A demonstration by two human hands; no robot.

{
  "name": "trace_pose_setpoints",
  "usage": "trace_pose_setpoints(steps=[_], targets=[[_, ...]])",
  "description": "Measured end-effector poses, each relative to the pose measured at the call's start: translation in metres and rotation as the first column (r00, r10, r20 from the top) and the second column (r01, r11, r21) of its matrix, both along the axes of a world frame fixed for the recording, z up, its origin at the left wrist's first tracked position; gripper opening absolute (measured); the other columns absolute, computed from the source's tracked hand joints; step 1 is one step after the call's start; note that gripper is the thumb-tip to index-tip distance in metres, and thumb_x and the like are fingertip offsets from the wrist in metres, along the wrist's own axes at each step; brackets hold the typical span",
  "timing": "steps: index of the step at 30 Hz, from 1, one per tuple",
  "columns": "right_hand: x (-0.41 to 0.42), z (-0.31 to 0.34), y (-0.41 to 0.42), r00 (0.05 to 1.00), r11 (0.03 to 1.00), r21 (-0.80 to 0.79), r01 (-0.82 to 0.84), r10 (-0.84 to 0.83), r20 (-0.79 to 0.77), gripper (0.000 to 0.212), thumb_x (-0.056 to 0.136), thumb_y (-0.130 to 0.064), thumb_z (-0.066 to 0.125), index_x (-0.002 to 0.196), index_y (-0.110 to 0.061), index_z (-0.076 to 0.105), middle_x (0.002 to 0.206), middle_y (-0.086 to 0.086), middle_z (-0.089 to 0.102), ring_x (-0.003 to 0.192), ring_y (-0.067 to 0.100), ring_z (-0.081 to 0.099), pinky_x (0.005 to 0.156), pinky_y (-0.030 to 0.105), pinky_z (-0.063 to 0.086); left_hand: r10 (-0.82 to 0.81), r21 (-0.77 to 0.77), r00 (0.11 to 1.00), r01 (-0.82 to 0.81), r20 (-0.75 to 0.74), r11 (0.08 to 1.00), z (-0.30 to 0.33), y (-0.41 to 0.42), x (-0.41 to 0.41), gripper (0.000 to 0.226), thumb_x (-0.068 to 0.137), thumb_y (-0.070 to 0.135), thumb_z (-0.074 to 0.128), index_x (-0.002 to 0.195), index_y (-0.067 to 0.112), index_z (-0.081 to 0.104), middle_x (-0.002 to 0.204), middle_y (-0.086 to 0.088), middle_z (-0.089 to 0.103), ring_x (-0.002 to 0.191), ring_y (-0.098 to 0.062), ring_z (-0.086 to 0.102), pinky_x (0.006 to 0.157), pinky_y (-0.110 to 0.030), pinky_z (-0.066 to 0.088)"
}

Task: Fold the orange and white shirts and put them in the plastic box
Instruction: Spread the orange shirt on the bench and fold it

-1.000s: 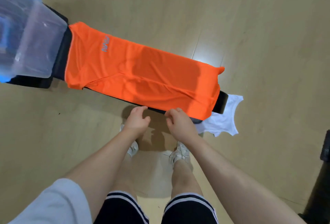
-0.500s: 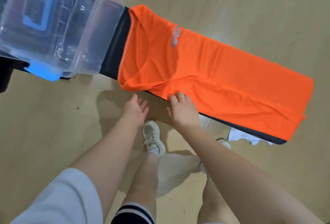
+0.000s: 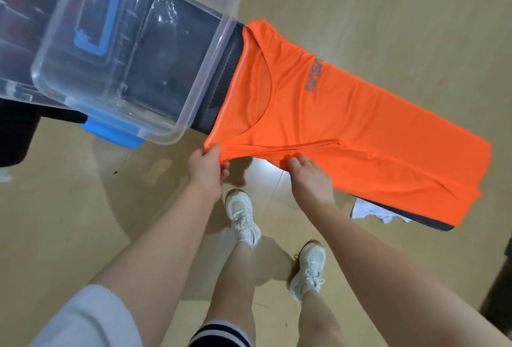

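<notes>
Orange shirt (image 3: 357, 125): bright, smooth, lay flat lengthwise along a narrow black surface (image 3: 221, 89), neck end toward the plastic box (image 3: 133, 50), grey lettering near the chest, one long side already folded in with a seam line running down it. Hung a little over the near edge of the surface.

White shirt (image 3: 371, 209): only a crumpled corner visible, on the floor (image 3: 69, 208) under the far end of the surface, mostly hidden by the orange one.

Plastic box: clear, with blue handle and blue clips, sat on the same surface just beside the shirt's neck end, tilted in the view; nothing recognisable as clothing inside.

Left hand (image 3: 206, 170): grip closed, thumb and fingers pinched on the shoulder corner of the orange shirt at the near edge, cloth pulled slightly taut. Right hand (image 3: 310, 177): fingers curled, grip clamped on the folded near edge of the same shirt, a little further along; ring visible on one finger.

Counted: two shirts, one orange and one white; one box; two hands, both on the orange shirt; two white shoes (image 3: 243, 216) on the floor below.
</notes>
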State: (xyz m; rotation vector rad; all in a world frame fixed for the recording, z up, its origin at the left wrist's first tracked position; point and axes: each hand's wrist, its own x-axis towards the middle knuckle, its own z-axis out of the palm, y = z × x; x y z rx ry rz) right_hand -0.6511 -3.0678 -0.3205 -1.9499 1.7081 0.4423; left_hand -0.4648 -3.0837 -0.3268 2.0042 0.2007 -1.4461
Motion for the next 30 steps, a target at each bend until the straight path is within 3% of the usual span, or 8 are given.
trace_pose_setpoints(steps=[5, 7, 9, 14, 20, 24, 27, 30], targets=[[0.013, 0.010, 0.003, 0.999, 0.994, 0.106, -0.012, 0.007, 0.051, 0.022, 0.084, -0.002, 0.050, 0.105, -0.007, 0.056, 0.103, 0.013, 0.058, 0.093, 0.034, 0.057, 0.060, 0.034, 0.033, 0.447, 0.019, 0.866, -0.454, -0.225, 0.891, 0.026, -0.029, 0.002, 0.021, 0.094, 0.010, 0.047, 0.073, 0.007, 0.048, 0.067, -0.005, 0.048, 0.043, -0.005, 0.055, 0.037, -0.010, 0.043], [0.011, 0.011, 0.001, 1.000, 0.998, 0.055, 0.003, -0.004, 0.022, 0.022, 0.076, -0.008, 0.064, 0.098, -0.010, 0.062, 0.093, 0.011, 0.064, 0.079, 0.034, 0.062, 0.058, 0.034, 0.043, 0.505, -0.024, 0.798, -0.542, -0.329, 0.840, 0.036, -0.040, -0.009, 0.018, 0.098, 0.014, 0.038, 0.104, 0.002, 0.051, 0.104, -0.014, 0.055, 0.093, -0.019, 0.064, 0.075, -0.017, 0.055], [0.001, 0.008, -0.003, 0.996, 0.997, 0.002, 0.079, -0.079, -0.036, 0.025, 0.076, -0.011, 0.066, 0.101, -0.014, 0.063, 0.100, 0.010, 0.066, 0.083, 0.033, 0.062, 0.066, 0.036, 0.045, 0.480, -0.069, 0.802, -0.535, -0.357, 0.842, 0.038, -0.044, -0.019, 0.033, 0.100, 0.013, 0.028, 0.131, 0.005, 0.038, 0.133, -0.016, 0.046, 0.130, -0.026, 0.044, 0.106, -0.028, 0.039], [-0.032, 0.007, -0.025, 0.996, 0.993, 0.088, 0.083, -0.086, 0.036, 0.048, 0.093, -0.012, 0.040, 0.140, -0.021, 0.035, 0.151, 0.002, 0.029, 0.127, 0.031, 0.037, 0.096, 0.040, 0.038, 0.247, -0.117, 0.967, -0.240, 0.055, 0.964, 0.022, -0.045, -0.037, 0.033, 0.093, 0.001, 0.041, 0.125, 0.009, 0.039, 0.128, -0.014, 0.050, 0.118, -0.026, 0.051, 0.094, -0.028, 0.039], [-0.071, 0.035, -0.064, 0.905, 0.951, 0.007, 0.308, -0.295, 0.308, 0.032, 0.088, -0.007, 0.041, 0.118, -0.009, 0.054, 0.142, 0.009, 0.040, 0.110, 0.035, 0.056, 0.083, 0.041, 0.048, -0.390, -0.202, 0.892, 0.436, 0.229, 0.877, 0.041, -0.051, -0.078, 0.021, 0.091, 0.001, 0.044, 0.102, 0.012, 0.057, 0.091, 0.000, 0.056, 0.074, -0.005, 0.057, 0.078, -0.023, 0.042], [-0.111, 0.033, -0.116, 0.896, 0.935, 0.011, 0.354, -0.343, 0.281, 0.037, 0.084, -0.013, 0.037, 0.113, -0.002, 0.058, 0.125, 0.019, 0.053, 0.107, 0.041, 0.055, 0.091, 0.045, 0.046, -0.674, -0.233, 0.701, 0.713, 0.234, 0.661, 0.042, -0.104, -0.118, 0.018, 0.091, 0.000, 0.045, 0.105, 0.001, 0.057, 0.089, -0.008, 0.058, 0.057, -0.003, 0.057, 0.053, -0.008, 0.041], [-0.147, 0.009, -0.160, 0.916, 0.939, 0.050, 0.341, -0.343, 0.209, 0.032, 0.089, -0.012, 0.039, 0.115, -0.003, 0.057, 0.121, 0.020, 0.056, 0.110, 0.040, 0.052, 0.091, 0.043, 0.041, -0.768, -0.257, 0.539, 0.842, 0.346, 0.474, 0.030, -0.151, -0.150, 0.017, 0.090, 0.001, 0.048, 0.104, -0.001, 0.058, 0.090, -0.013, 0.063, 0.076, -0.020, 0.058, 0.078, -0.028, 0.047], [-0.183, -0.023, -0.198, 0.885, 0.906, 0.187, 0.380, -0.415, 0.213, 0.030, 0.091, -0.006, 0.042, 0.116, -0.008, 0.057, 0.125, 0.017, 0.057, 0.117, 0.034, 0.051, 0.096, 0.036, 0.037, -0.816, -0.160, 0.306, 0.952, 0.490, 0.261, 0.010, -0.194, -0.181, 0.018, 0.089, 0.004, 0.051, 0.104, 0.001, 0.061, 0.104, -0.018, 0.066, 0.096, -0.024, 0.061, 0.084, -0.025, 0.040]])
